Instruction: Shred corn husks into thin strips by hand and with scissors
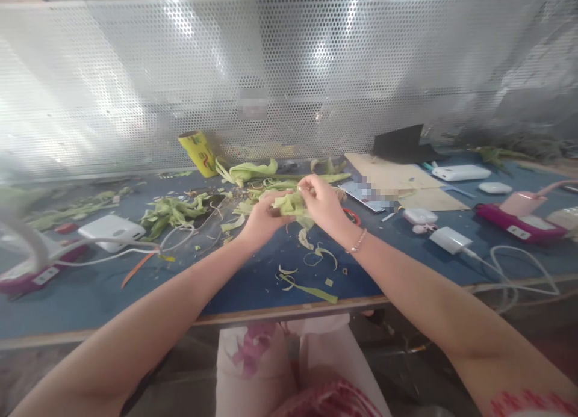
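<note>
Tabletop (253, 278), blue and littered

Above its middle, a pale, crumpled leafy bunch (289, 205) is clamped in the left grip (266, 217); its upper edge appears pinched by the right grip (318, 198). Judged light, limp and easily torn, it is best supported underneath. Nearer, a thin green strip (318, 293) is laid flat.

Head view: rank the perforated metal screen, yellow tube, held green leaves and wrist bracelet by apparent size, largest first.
1. Perforated metal screen
2. Yellow tube and green leaves: unranked; they look alike, and left hand and right hand partly cover the leaves
3. Bracelet
</note>
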`<action>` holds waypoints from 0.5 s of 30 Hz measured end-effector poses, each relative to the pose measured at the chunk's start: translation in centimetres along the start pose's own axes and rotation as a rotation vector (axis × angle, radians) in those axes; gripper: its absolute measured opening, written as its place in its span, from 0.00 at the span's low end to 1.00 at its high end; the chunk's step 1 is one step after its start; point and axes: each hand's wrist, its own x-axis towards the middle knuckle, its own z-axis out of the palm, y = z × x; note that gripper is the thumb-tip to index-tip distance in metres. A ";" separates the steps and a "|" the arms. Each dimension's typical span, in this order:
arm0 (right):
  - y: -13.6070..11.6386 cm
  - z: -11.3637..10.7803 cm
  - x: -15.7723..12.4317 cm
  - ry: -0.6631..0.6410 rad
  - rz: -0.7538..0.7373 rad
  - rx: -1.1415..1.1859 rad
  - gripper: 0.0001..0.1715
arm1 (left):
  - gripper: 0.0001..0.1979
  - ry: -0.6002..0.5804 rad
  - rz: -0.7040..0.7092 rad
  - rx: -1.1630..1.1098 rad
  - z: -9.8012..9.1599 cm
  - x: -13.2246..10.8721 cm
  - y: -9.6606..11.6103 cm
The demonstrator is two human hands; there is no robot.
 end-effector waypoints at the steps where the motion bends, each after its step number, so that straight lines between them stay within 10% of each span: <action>1: 0.1 0.1 0.0 0.012 -0.018 -0.044 0.03 | 0.25 0.018 0.004 0.027 0.1 0.0 -0.2; 15: 0.7 0.8 -0.1 -0.001 -0.064 -0.152 0.05 | 0.20 0.094 0.167 0.259 1.0 -0.6 -0.1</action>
